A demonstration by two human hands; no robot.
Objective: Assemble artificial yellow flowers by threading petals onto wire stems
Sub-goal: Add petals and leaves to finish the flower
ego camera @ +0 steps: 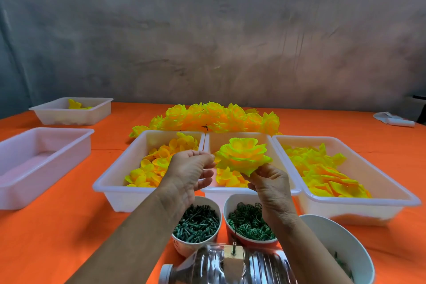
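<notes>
From the head camera, the right hand [268,182] pinched the yellow flower [243,155] from beneath, its stem hidden, while the left hand [189,173] curled its fingertips onto a ruffled outer petal. Beyond the hands, white plastic trays [115,182] held loose yellow petals [156,166]. Below the wrists sat two paper cups [184,246] of small green parts and a ribbed clear bottle [230,265], cut off by the frame edge.

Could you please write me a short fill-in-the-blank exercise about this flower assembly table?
1. Both hands hold one assembled flower coloured ____.
2. The tablecloth is ____.
3. The finished flowers lie in a pile ____ the three petal trays.
4. The two paper cups nearest the left hand and the right hand hold small parts coloured ____.

Missing words: yellow; orange; behind; green
</notes>
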